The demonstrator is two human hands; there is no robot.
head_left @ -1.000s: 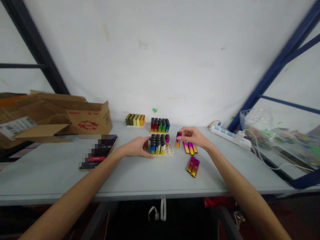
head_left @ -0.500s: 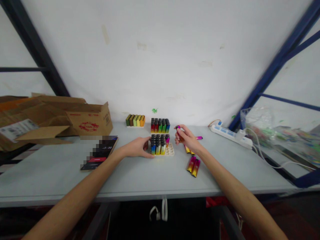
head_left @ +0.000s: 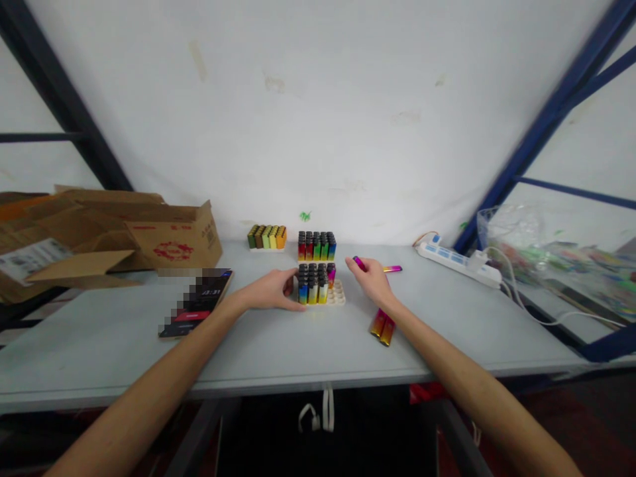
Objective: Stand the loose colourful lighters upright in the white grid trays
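At the left side of a white tray [head_left: 338, 296], my left hand [head_left: 272, 290] curls with the thumb by its front corner and the fingers behind. Black-topped lighters [head_left: 313, 291] in blue, yellow and magenta stand upright in the tray; several holes on its right are bare. Just right of the tray, my right hand [head_left: 370, 279] is closed on a magenta lighter [head_left: 358, 263], whose lower part is hidden by the fingers. Two magenta-and-gold lighters [head_left: 382, 328] lie near my right wrist, and another lighter [head_left: 392, 269] lies beyond the hand.
Behind stand a full tray of red, green and blue lighters [head_left: 317, 246] and one of green-to-orange lighters [head_left: 267, 237]. A phone [head_left: 199, 308], partly pixelated, and an open cardboard box [head_left: 173, 238] are on the left. A power strip [head_left: 457, 264] lies right.
My right hand has turned and lowered slightly, and the lighter in it is now tilted with less of it showing. My left hand stays at the tray. The view has shifted slightly.
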